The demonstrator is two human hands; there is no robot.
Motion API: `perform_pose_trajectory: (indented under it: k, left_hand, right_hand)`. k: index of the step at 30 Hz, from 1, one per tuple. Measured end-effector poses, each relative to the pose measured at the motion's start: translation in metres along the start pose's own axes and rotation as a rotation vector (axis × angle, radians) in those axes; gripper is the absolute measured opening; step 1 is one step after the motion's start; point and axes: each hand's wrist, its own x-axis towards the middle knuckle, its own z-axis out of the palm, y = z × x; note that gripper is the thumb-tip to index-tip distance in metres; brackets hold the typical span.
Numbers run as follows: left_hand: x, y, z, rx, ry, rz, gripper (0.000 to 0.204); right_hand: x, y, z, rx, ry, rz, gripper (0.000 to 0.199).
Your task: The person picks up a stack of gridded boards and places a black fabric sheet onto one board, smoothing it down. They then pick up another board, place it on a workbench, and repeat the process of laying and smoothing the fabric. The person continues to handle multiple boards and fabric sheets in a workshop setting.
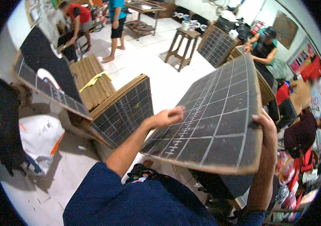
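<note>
A large dark board (220,113) with a pale grid and a column of short tick marks is tilted in front of me, its wooden edge facing me. My right hand (267,130) grips its right edge, thumb on the dark face and the other fingers mostly hidden behind. My left hand (165,117) is at the board's left side, fingers stretched toward the grid; whether they touch it I cannot tell. Left of that hand, a stack of similar gridded boards (124,111) leans on edge, beside wooden panels (91,77) with a yellow strap (95,81) on top.
A wooden stool (183,47) stands ahead with containers on it. More gridded boards (217,45) lean farther back. One person (267,47) works at the right; others (78,19) are at the far left. A white sack (42,137) sits on the floor at left. Bagged goods (285,167) crowd the right.
</note>
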Motion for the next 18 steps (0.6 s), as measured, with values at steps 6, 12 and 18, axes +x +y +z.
perform_pose_trajectory:
  k: [6, 12, 18]
  left_hand:
    - [-0.210, 0.033, 0.092, 0.516, 0.270, 0.131, 0.076]
    - [-0.244, -0.012, 0.153, 0.881, 1.081, 0.026, 0.031]
    - [-0.297, -0.046, 0.172, 0.887, 1.400, -0.459, 0.020]
  right_hand:
    - [0.069, 0.064, 0.088, 0.230, -0.043, 0.424, 0.025]
    - [0.082, 0.148, 0.153, 0.265, -0.286, 0.629, 0.064]
    - [0.059, 0.174, 0.152, 0.369, -0.662, 0.473, 0.070]
